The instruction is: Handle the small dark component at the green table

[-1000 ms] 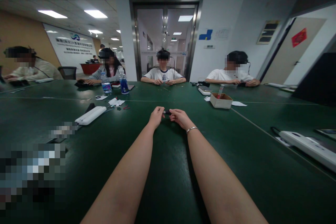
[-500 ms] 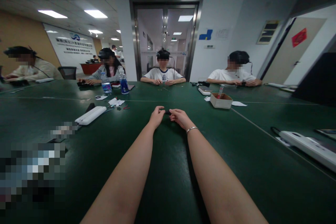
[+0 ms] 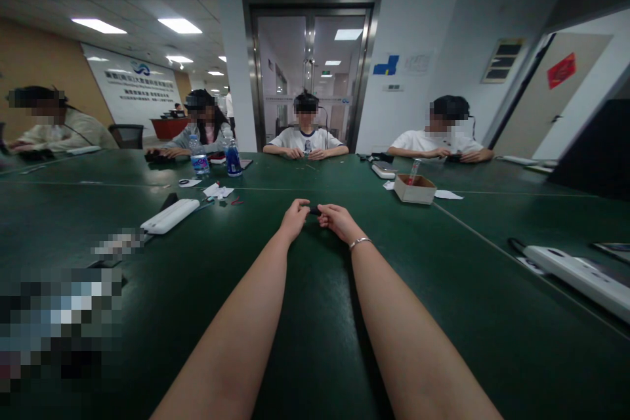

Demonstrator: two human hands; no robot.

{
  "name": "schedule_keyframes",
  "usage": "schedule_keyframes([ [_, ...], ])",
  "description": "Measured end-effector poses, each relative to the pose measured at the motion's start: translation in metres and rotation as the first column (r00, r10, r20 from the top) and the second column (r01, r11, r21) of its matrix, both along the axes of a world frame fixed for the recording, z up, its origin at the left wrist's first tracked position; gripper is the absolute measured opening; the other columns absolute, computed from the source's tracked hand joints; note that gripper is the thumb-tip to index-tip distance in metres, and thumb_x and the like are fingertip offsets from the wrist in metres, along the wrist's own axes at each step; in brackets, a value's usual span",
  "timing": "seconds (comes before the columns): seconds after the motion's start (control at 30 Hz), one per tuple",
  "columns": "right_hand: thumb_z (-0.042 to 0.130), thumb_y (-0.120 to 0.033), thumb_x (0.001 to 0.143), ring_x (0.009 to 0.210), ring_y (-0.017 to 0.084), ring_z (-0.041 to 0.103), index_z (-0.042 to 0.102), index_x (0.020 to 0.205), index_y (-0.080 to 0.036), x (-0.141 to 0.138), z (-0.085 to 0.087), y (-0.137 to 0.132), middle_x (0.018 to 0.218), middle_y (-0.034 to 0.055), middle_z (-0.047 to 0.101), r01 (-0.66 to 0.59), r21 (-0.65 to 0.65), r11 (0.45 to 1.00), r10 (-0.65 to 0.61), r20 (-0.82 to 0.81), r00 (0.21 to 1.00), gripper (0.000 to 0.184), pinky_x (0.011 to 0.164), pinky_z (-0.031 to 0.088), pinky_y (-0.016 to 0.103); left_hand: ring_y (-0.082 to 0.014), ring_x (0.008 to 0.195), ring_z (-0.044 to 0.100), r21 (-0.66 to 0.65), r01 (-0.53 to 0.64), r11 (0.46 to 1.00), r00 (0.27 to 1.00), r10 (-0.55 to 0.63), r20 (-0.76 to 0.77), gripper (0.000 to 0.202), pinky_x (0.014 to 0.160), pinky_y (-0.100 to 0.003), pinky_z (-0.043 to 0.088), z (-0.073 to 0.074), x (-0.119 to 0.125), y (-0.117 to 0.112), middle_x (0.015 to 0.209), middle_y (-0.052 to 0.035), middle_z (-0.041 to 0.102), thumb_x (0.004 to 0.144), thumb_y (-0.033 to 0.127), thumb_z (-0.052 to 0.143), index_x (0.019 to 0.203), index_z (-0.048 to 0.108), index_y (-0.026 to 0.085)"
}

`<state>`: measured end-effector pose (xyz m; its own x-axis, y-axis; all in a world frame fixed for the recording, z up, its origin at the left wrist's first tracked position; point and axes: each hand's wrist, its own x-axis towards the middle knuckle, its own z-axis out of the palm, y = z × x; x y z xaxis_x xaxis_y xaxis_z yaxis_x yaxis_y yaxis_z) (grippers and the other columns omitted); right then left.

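A small dark piece (image 3: 314, 210) is pinched between my two hands, just above the green table (image 3: 315, 315); its kind is too small to make out. My left hand (image 3: 295, 219) grips its left end with thumb and fingers. On the other end, my right hand (image 3: 336, 219) closes with thumb and index finger, the remaining fingers curled under. A silver bracelet (image 3: 361, 243) circles my right wrist.
Left of my hands lie a white power strip (image 3: 172, 216), paper scraps (image 3: 218, 191), small pliers-like red handles (image 3: 237, 201) and two bottles (image 3: 233, 157). To the right are a cardboard box (image 3: 414, 191) and another power strip (image 3: 581, 275). Several people sit across the table.
My hands and the small dark piece stay almost in place. Across the table, the person at the right has shifted their head and hands slightly.
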<state>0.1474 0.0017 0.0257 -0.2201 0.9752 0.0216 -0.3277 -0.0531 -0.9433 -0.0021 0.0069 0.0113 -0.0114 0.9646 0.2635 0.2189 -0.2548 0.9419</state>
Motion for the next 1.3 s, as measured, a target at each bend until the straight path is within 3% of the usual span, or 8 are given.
schedule_keyframes([
  [0.3, 0.076, -0.021, 0.073, 0.046, 0.008, 0.049, 0.06, 0.073, -0.009, -0.0013, 0.0015, -0.0009, 0.056, 0.003, 0.056, -0.001, -0.014, 1.0, 0.001, 0.005, 1.0, 0.02, 0.044, 0.042, 0.017, -0.0094, 0.054, 0.046, -0.011, -0.006, 1.0, 1.0, 0.007, 0.01, 0.026, 0.051, -0.02, 0.035, -0.0014, 0.0001, 0.0009, 0.067, 0.0009, 0.053, 0.086, 0.035, 0.044, 0.1, 0.058, 0.018],
  [0.43, 0.075, -0.02, 0.074, 0.046, 0.008, 0.049, 0.06, 0.074, -0.009, -0.0014, 0.0012, -0.0005, 0.056, 0.0032, 0.056, 0.009, -0.013, 1.0, -0.009, 0.02, 1.0, 0.018, 0.044, 0.042, 0.017, -0.0097, 0.058, 0.048, -0.012, -0.01, 1.0, 1.0, 0.01, 0.0, 0.023, 0.053, -0.02, 0.036, -0.0011, 0.0007, 0.0004, 0.071, 0.0002, 0.055, 0.084, 0.027, 0.046, 0.102, 0.059, 0.019],
  [0.57, 0.074, -0.02, 0.075, 0.047, 0.008, 0.05, 0.061, 0.075, -0.009, -0.0008, 0.0015, -0.0007, 0.058, 0.0039, 0.057, 0.001, -0.011, 1.0, -0.001, 0.034, 0.999, 0.017, 0.045, 0.043, 0.018, -0.0105, 0.058, 0.049, -0.005, -0.004, 1.0, 1.0, 0.004, -0.012, 0.024, 0.053, -0.02, 0.036, -0.0007, 0.0007, -0.0003, 0.068, 0.0002, 0.054, 0.086, 0.029, 0.044, 0.102, 0.059, 0.018],
  [0.93, 0.074, -0.02, 0.075, 0.049, 0.009, 0.052, 0.062, 0.078, -0.009, 0.0001, -0.0001, -0.002, 0.059, 0.0032, 0.057, 0.006, 0.003, 1.0, -0.006, 0.044, 0.999, 0.017, 0.045, 0.045, 0.018, -0.0115, 0.068, 0.054, 0.001, -0.03, 1.0, 0.999, 0.03, -0.029, 0.024, 0.06, -0.022, 0.041, -0.0026, 0.0004, -0.0004, 0.086, -0.0034, 0.061, 0.083, 0.026, 0.049, 0.103, 0.06, 0.019],
  [1.2, 0.071, -0.014, 0.076, 0.048, 0.008, 0.052, 0.062, 0.082, -0.009, 0.0004, -0.002, -0.0002, 0.061, 0.004, 0.059, 0.002, 0.005, 1.0, -0.002, 0.038, 0.999, 0.012, 0.045, 0.045, 0.017, -0.0107, 0.059, 0.05, 0.02, -0.008, 1.0, 0.999, 0.009, -0.034, 0.023, 0.054, -0.02, 0.037, -0.0039, -0.0006, 0.0002, 0.065, 0.0004, 0.054, 0.087, 0.028, 0.044, 0.101, 0.06, 0.017],
  [1.3, 0.07, -0.008, 0.073, 0.051, 0.008, 0.056, 0.061, 0.093, -0.012, 0.0019, -0.0007, -0.002, 0.064, 0.0017, 0.06, -0.012, 0.028, 1.0, 0.01, 0.07, 0.998, 0.022, 0.048, 0.048, 0.016, -0.0104, 0.057, 0.049, 0.026, -0.01, 1.0, 0.999, 0.012, -0.051, 0.022, 0.054, -0.021, 0.036, -0.003, -0.0008, -0.0012, 0.062, 0.0013, 0.053, 0.087, 0.027, 0.044, 0.099, 0.059, 0.017],
])
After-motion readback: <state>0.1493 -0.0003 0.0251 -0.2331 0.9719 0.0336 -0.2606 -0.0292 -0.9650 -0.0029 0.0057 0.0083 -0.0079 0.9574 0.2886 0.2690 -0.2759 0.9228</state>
